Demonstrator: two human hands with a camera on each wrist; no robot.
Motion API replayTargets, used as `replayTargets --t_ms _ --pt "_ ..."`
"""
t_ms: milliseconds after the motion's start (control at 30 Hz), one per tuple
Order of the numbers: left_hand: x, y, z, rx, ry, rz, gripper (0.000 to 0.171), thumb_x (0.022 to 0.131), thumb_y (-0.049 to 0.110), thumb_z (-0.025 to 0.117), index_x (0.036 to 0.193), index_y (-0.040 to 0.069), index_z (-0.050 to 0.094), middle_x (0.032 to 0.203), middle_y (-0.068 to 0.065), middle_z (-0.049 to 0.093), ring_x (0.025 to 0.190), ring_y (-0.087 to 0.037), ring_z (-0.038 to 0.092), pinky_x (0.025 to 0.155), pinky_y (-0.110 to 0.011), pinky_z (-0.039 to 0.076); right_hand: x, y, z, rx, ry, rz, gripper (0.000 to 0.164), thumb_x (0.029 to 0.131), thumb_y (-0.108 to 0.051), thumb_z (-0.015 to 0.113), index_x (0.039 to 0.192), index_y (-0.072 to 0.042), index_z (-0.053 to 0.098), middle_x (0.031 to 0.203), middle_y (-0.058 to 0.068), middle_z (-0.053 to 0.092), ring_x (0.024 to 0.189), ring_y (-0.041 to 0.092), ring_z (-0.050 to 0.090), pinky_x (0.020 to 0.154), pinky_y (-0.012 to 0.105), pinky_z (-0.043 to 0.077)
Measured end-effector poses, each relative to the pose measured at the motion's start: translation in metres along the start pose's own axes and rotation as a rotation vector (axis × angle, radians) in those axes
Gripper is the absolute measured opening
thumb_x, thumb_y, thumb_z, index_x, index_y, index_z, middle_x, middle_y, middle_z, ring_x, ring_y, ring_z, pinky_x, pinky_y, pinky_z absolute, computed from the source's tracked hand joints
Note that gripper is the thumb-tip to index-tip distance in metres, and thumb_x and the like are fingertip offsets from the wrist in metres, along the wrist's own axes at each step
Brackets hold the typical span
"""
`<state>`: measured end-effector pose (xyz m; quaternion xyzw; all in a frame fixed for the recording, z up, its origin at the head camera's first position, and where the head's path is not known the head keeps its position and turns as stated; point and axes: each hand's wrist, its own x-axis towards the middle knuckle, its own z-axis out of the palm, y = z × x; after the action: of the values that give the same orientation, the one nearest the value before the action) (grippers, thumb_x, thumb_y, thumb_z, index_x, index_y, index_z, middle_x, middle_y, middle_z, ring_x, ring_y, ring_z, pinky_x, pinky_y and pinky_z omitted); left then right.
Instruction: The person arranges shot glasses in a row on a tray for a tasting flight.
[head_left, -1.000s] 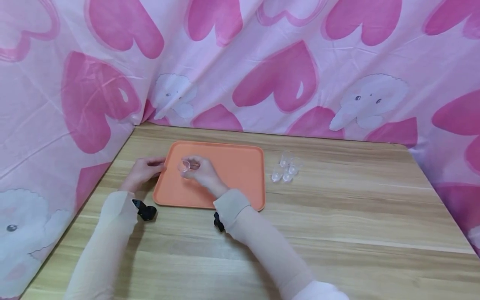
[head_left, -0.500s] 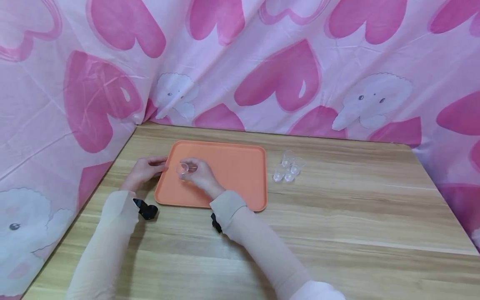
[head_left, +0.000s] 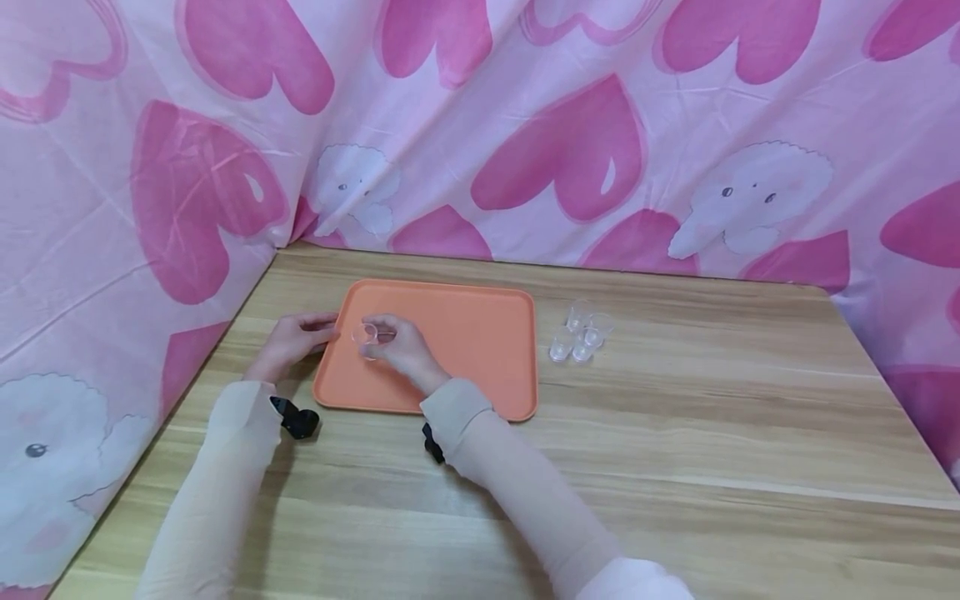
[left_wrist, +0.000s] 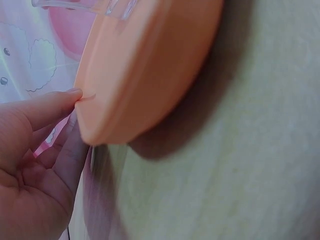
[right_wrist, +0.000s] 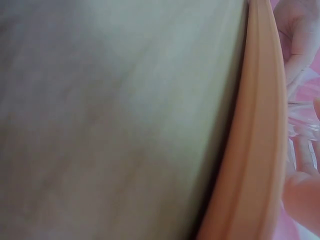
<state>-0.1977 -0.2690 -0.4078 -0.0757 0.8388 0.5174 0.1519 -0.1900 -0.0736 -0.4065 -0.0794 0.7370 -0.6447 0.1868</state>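
An orange rectangular tray (head_left: 450, 367) lies on the wooden table. My left hand (head_left: 296, 337) pinches its left edge, thumb on the rim and fingers underneath, as the left wrist view shows. Over the left part of the tray, my right hand (head_left: 405, 348) holds a small clear plastic cup (head_left: 365, 335) between thumb and fingers. The cup's base (left_wrist: 122, 7) appears close to the tray surface at the top of the left wrist view. In the right wrist view the tray's front rim partly covers my right hand and the cup.
Several similar clear cups (head_left: 579, 333) stand grouped on the table (head_left: 712, 400), just right of the tray. A pink curtain (head_left: 555, 150) with hearts and white cartoon animals hangs along the table's back and left side.
The head view has shifted slightly, moving the scene a little to the right. My right hand with the cup has moved slightly left relative to the tray. The left hand keeps its grip.
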Motion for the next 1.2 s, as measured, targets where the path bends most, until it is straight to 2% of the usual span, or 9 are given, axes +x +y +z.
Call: replayTargets --t_ms 200,333,567,667,833,933,1033,1200 --pt "-0.001 0.000 -0.001 0.028 -0.009 -0.032 0.051 0.099 0.023 0.053 0.144 0.001 0.040 0.144 -0.023 0.045 0.084 0.013 0.055 0.081 -0.011 0.053 -0.004 -0.008 -0.007 0.030 0.019 0.042 0.057 0.080 0.011 0.064 0.134 -0.002 0.052 0.129 0.016 0.059 0.120 0.027 0.056 0.093 0.027 0.054" --pt "0.000 0.000 -0.001 0.033 -0.007 -0.029 0.052 0.099 0.023 0.053 0.144 0.001 0.040 0.144 -0.023 0.045 0.084 0.012 0.055 0.082 -0.011 0.053 -0.010 -0.018 -0.024 0.058 0.006 0.035 0.059 0.080 0.015 0.057 0.136 0.000 0.048 0.135 0.019 0.055 0.126 0.031 0.051 0.099 0.032 0.051" --pt "0.001 -0.002 0.000 0.037 0.005 -0.022 0.054 0.098 0.026 0.054 0.144 0.001 0.039 0.145 -0.024 0.044 0.089 0.010 0.055 0.083 -0.012 0.053 -0.028 -0.039 -0.071 -0.042 -0.038 -0.019 0.052 0.089 0.005 0.059 0.139 -0.003 0.046 0.139 0.017 0.052 0.130 0.031 0.048 0.102 0.037 0.050" --pt "0.001 -0.003 0.001 0.048 0.011 -0.028 0.055 0.098 0.027 0.054 0.144 0.001 0.040 0.145 -0.023 0.044 0.089 0.009 0.055 0.084 -0.013 0.053 -0.037 -0.045 -0.093 -0.069 -0.016 -0.061 0.049 0.089 0.003 0.060 0.136 -0.003 0.048 0.137 0.018 0.053 0.129 0.032 0.050 0.101 0.037 0.050" --pt "0.000 -0.004 0.001 0.025 0.009 0.000 0.055 0.098 0.026 0.053 0.143 -0.003 0.039 0.144 -0.026 0.043 0.083 0.016 0.052 0.078 -0.007 0.051 -0.052 -0.050 -0.134 -0.113 0.049 -0.169 0.046 0.088 0.006 0.058 0.133 0.004 0.050 0.131 0.026 0.056 0.121 0.037 0.055 0.098 0.038 0.052" --pt "0.000 -0.005 0.002 0.019 0.010 0.007 0.054 0.098 0.024 0.053 0.143 -0.004 0.039 0.144 -0.026 0.043 0.081 0.018 0.051 0.076 -0.005 0.050 -0.063 -0.050 -0.160 -0.146 0.077 -0.198 0.045 0.087 0.005 0.058 0.132 0.006 0.050 0.129 0.028 0.056 0.118 0.037 0.056 0.096 0.034 0.054" --pt "0.000 -0.005 0.002 0.018 0.008 0.010 0.053 0.099 0.024 0.053 0.143 -0.003 0.039 0.143 -0.026 0.044 0.080 0.018 0.051 0.076 -0.005 0.050 -0.075 -0.048 -0.185 -0.170 0.108 -0.185 0.044 0.088 0.004 0.058 0.132 0.005 0.051 0.128 0.027 0.056 0.113 0.030 0.059 0.090 0.025 0.054" --pt "-0.001 -0.005 0.003 -0.004 0.007 0.023 0.054 0.098 0.023 0.053 0.143 -0.004 0.038 0.143 -0.028 0.043 0.082 0.019 0.051 0.077 -0.004 0.049 -0.093 -0.042 -0.222 -0.215 0.170 -0.165 0.043 0.089 0.004 0.057 0.131 0.007 0.050 0.123 0.025 0.058 0.096 0.003 0.061 0.085 0.013 0.052"
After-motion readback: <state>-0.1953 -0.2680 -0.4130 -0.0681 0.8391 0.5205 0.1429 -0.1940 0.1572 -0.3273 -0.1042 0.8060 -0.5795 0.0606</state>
